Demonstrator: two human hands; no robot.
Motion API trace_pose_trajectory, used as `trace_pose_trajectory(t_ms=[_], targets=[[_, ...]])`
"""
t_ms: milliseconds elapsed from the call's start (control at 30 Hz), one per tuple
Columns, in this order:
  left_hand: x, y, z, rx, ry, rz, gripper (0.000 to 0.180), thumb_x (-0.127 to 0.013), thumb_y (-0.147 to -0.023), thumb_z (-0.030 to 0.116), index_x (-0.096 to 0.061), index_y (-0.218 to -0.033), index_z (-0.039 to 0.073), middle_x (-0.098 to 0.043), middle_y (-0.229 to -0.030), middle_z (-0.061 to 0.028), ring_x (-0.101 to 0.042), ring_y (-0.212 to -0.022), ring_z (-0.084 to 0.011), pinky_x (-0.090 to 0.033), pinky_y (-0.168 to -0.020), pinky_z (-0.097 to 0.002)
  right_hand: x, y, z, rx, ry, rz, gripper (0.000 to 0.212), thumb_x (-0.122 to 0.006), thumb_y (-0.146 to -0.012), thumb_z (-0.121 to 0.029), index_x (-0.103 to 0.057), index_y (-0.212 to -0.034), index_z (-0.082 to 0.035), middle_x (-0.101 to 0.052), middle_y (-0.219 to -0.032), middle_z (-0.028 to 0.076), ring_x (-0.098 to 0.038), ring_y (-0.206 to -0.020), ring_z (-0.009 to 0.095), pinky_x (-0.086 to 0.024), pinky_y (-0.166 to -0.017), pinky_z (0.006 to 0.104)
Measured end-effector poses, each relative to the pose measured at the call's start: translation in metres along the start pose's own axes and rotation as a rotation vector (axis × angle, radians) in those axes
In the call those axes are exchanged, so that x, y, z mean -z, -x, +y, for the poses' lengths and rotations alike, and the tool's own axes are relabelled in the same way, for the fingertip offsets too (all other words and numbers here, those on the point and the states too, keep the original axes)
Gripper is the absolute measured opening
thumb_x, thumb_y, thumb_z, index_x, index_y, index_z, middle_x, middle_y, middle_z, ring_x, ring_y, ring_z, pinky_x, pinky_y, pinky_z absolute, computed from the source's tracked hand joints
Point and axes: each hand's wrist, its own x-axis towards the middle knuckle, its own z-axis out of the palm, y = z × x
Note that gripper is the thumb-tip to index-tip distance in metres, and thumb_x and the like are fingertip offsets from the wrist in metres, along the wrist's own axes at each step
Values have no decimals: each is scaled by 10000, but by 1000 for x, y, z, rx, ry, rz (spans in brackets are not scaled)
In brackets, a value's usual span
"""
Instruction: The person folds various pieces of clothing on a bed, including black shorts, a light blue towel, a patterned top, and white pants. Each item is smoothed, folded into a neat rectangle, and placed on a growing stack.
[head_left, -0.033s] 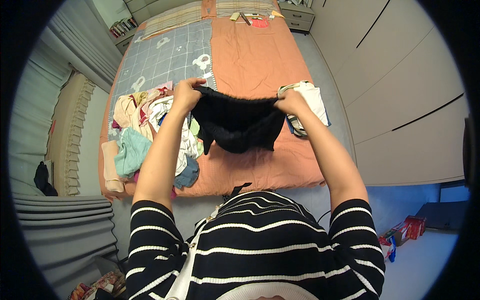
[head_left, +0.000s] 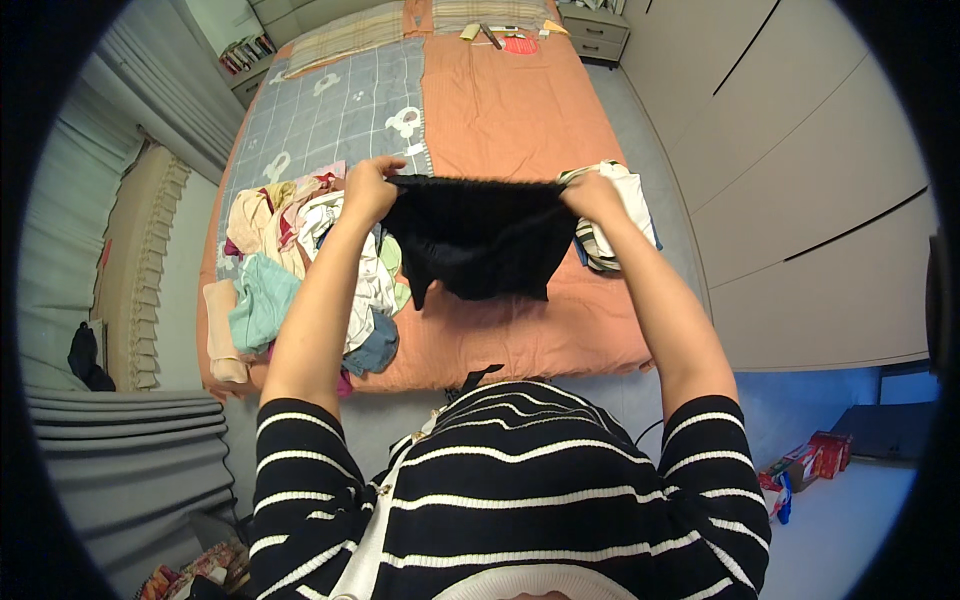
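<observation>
Both hands up over the bed: left hand and right hand each pinch a top corner of a black garment, stretched between them and hanging above the orange sheet; loose clothes pile lies left, folded stack right
</observation>
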Motion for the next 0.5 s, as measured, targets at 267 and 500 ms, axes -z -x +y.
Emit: trace_pose_trajectory(t_ms=[267, 500], targets=[[26, -3, -98, 338, -198, 154, 309, -573, -677, 50, -722, -938, 120, -694, -922, -137, -659, -891, -311, -507, -798, -380, 87, -18, 12, -362, -87, 214, 284, -481, -719, -116, -702, -877, -30, -662, -668, 152, -652, -594, 258, -502, -612, 409], [51, -39, -40, 569, 700, 107, 324, -430, -793, -75, -668, -986, 29, -658, -852, -113, -644, -634, -198, -533, -552, -277, 106, -16, -21, -318, -314, 223, 486, -447, -727, -10, -658, -1143, -147, -691, -823, 160, -671, -685, 287, -510, -710, 408]])
